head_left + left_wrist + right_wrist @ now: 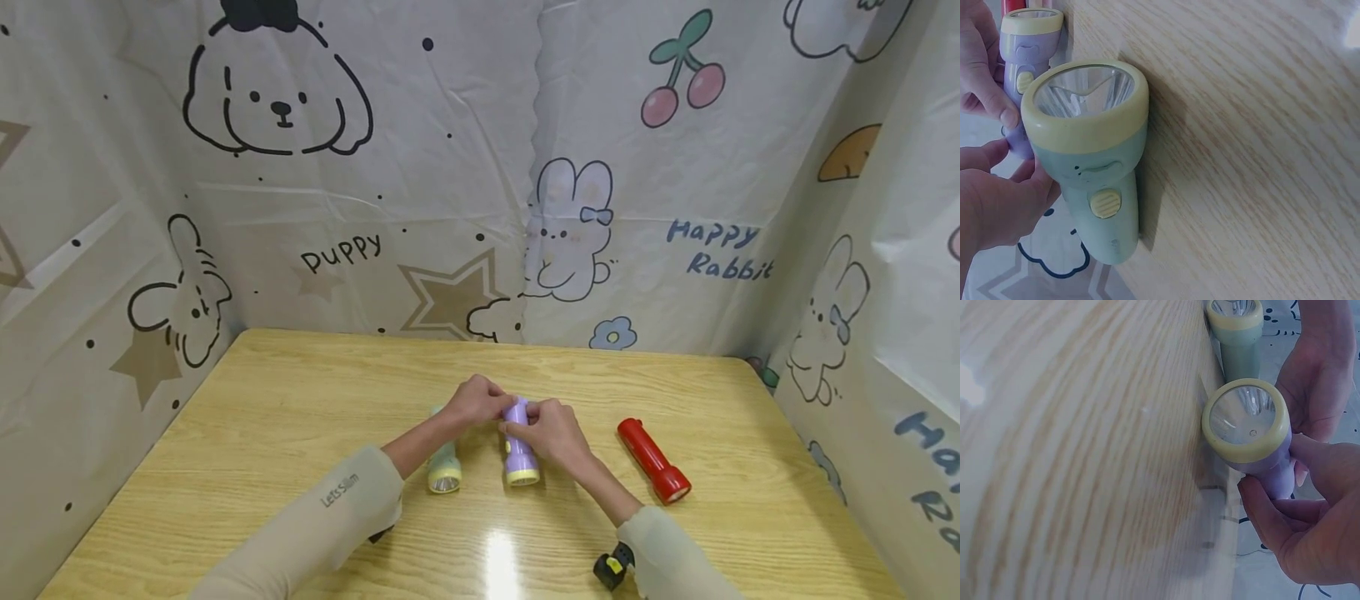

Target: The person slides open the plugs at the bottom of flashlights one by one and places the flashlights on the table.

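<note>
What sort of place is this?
Probably a makeshift booth for tabletop work: cartoon-printed sheeting hangs behind and beside a wood-grain table bearing a purple flashlight, a green flashlight and a red flashlight.

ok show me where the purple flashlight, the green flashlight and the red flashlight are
Purple flashlight [520, 456]: head view, on its purple body
Green flashlight [1092, 175]: left wrist view, on its head below the yellow rim
Red flashlight [649, 457]: head view, on its barrel

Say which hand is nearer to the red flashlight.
Right. In the head view, the right hand grips the purple flashlight, left of the red flashlight and apart from it; the left hand, at the purple flashlight's far end, is farther left.
</note>
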A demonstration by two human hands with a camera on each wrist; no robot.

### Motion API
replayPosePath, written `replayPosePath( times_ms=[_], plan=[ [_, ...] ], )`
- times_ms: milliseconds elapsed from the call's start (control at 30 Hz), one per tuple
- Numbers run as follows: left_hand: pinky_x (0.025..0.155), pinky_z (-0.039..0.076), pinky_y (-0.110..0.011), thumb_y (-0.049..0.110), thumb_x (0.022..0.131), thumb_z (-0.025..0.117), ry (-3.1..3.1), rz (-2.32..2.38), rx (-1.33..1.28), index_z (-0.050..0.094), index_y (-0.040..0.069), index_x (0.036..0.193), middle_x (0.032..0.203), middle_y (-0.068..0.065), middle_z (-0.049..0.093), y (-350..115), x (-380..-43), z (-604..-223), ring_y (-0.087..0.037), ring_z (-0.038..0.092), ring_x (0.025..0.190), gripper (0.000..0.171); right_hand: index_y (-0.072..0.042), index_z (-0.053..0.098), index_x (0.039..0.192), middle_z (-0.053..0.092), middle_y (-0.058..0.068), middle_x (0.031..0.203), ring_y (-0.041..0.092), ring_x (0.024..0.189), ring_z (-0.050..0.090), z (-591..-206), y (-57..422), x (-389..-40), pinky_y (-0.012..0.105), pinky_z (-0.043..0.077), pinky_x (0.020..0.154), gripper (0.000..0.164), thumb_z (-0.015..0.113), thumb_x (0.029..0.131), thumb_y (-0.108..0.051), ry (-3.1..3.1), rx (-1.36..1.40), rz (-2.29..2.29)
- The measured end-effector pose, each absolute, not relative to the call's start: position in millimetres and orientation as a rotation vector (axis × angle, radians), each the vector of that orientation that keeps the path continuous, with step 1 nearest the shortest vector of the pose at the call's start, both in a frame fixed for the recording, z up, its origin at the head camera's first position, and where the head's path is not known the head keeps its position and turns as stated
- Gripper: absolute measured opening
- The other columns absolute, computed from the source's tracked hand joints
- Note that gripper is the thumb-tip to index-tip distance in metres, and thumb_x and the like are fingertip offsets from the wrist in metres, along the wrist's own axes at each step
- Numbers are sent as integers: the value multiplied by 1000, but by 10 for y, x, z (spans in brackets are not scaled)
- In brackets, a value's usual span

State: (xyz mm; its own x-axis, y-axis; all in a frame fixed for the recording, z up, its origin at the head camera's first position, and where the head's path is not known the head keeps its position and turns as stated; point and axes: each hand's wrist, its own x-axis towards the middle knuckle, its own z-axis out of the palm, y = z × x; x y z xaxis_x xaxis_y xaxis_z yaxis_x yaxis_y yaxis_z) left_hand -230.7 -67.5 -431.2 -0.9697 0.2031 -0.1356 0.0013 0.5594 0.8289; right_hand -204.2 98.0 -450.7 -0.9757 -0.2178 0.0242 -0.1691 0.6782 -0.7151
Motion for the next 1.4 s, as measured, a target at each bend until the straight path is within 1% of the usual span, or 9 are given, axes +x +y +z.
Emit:
replayPosePath(
  times_ms=[167, 333, 567, 833, 1167, 1400],
  plan=[
    [65, 47, -23, 24, 96, 68, 2586, 1357, 182, 76, -1, 101, 96, -9, 73, -665, -2280, -4308, -17, 61, 83, 26, -7, 69, 76, 63, 0, 66, 11, 57, 56, -4513, 981, -2046, 21, 40, 47, 30, 80, 86, -33, 2808, -319, -1183],
    [64, 47, -23, 25, 96, 67, 2607, 1343, 169, 76, 0, 103, 97, -9, 72, -654, -2273, -4318, -16, 60, 82, 27, -7, 69, 75, 63, 0, 65, 11, 56, 56, -4501, 977, -2046, 22, 41, 47, 30, 80, 86, -33, 2799, -321, -1189],
    [64, 46, -23, 25, 93, 70, 2602, 1345, 184, 77, 1, 100, 93, -6, 72, -654, -2292, -4343, -16, 59, 80, 26, -8, 66, 71, 61, -1, 62, 10, 54, 53, -4508, 986, -2057, 22, 37, 47, 34, 79, 87, -34, 2827, -351, -1180],
    [62, 45, -22, 23, 94, 70, 2574, 1337, 166, 77, 0, 98, 90, -6, 71, -644, -2304, -4323, -16, 59, 78, 25, -8, 63, 68, 59, -2, 59, 9, 53, 51, -4522, 986, -2063, 22, 35, 46, 37, 79, 86, -36, 2840, -346, -1179],
    [60, 45, -20, 20, 95, 69, 2537, 1360, 149, 76, -2, 99, 91, -7, 71, -631, -2309, -4309, -14, 58, 76, 24, -8, 63, 69, 59, -2, 59, 9, 53, 52, -4535, 988, -2070, 22, 36, 46, 37, 79, 86, -38, 2855, -352, -1163],
    [59, 44, -21, 20, 96, 68, 2540, 1346, 133, 76, -3, 100, 89, -7, 69, -627, -2303, -4314, -14, 58, 75, 24, -9, 62, 65, 59, -3, 58, 9, 51, 52, -4549, 980, -2073, 22, 36, 44, 39, 80, 85, -37, 2862, -354, -1176]
  ],
)
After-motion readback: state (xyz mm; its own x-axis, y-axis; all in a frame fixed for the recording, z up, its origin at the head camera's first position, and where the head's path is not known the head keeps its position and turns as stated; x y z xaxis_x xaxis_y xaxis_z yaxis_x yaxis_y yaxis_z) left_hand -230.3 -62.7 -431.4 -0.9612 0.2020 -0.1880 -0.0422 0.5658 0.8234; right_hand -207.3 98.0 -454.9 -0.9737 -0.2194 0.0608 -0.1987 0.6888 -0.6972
